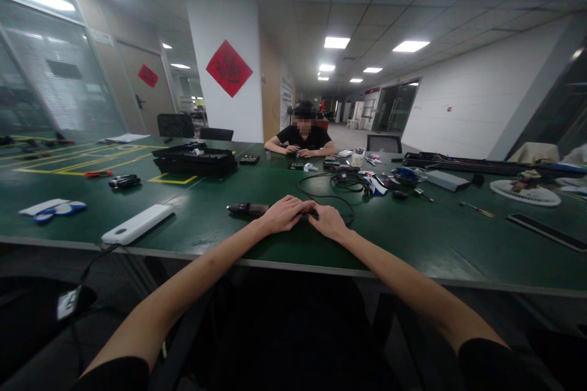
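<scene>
Over the table's [413, 250] near edge, the left hand [285, 214] lies palm down on a power tool [250, 209], its nose pointing left; whether those fingers close underneath is hidden. The right hand [328, 221] curls around the tool's right end. Left to right: a white box [137, 224] beside the near edge, a black tray [195, 165] toward the far edge, tangled cables [351, 178] just beyond the hands, a black slab [548, 232] at the right.

Smooth, semi-gloss tbl [413, 235] surf.
</scene>
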{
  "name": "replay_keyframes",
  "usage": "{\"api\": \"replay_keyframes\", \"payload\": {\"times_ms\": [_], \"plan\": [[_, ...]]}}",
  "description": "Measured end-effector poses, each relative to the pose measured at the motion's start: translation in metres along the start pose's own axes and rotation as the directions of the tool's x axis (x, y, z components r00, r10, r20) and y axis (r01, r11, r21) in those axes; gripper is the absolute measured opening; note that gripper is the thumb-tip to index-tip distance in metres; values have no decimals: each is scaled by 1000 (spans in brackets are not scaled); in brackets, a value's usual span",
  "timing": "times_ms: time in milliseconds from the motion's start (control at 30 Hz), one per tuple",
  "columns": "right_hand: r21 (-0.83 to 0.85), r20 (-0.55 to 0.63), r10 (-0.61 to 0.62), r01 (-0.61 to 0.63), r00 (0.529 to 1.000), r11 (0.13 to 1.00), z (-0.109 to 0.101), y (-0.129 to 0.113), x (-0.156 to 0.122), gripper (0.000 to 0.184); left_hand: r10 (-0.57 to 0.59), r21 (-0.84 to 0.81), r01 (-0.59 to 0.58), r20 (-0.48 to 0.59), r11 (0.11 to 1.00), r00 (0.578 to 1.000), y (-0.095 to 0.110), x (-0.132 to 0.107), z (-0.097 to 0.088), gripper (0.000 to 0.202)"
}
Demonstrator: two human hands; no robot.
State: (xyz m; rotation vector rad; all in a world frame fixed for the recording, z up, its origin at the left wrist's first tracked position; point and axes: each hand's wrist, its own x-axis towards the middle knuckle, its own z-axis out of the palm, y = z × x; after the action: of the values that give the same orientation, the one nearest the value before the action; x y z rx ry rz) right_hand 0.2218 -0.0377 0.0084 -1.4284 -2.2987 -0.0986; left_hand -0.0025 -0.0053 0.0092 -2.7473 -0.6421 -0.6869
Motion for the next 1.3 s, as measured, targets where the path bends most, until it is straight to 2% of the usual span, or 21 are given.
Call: {"api": "replay_keyframes", "payload": {"times_ms": [100, 233, 400, 500, 667, 833, 1300], "plan": [[6, 3, -3, 3, 1000, 1000, -1, -1, 0, 23, -36, 16, 36, -8, 999, 999, 0, 0, 0, 60], [-5, -9, 9, -9, 1000, 1000, -1, -1, 0, 23, 11, -1, -11, 7, 1000, 1000, 0, 1, 0, 65], [-7, -7, -9, 9, 1000, 1000, 1, 0, 1, 23, -27, 27, 28, -12, 999, 1000, 1, 0, 0, 65], [-22, -11, 5, -5, 1000, 1000, 3, 1, 1, 24, 13, 8, -12, 0, 1000, 1000, 1, 0, 0, 67], [-15, -23, -14, 14, 1000, 1000, 5, 2, 1, 23, -20, 19, 20, -5, 1000, 1000, 2, 0, -2, 62], [-21, -24, -17, 16, 1000, 1000, 4, 1, 1, 23, 23, -19, -23, 0, 1000, 1000, 2, -1, -2, 68], [-7, -31, -29, 29, 999, 1000, 6, 4, 2, 20, -14, 21, 14, -2, 1000, 1000, 0, 0, 0, 67]]}}
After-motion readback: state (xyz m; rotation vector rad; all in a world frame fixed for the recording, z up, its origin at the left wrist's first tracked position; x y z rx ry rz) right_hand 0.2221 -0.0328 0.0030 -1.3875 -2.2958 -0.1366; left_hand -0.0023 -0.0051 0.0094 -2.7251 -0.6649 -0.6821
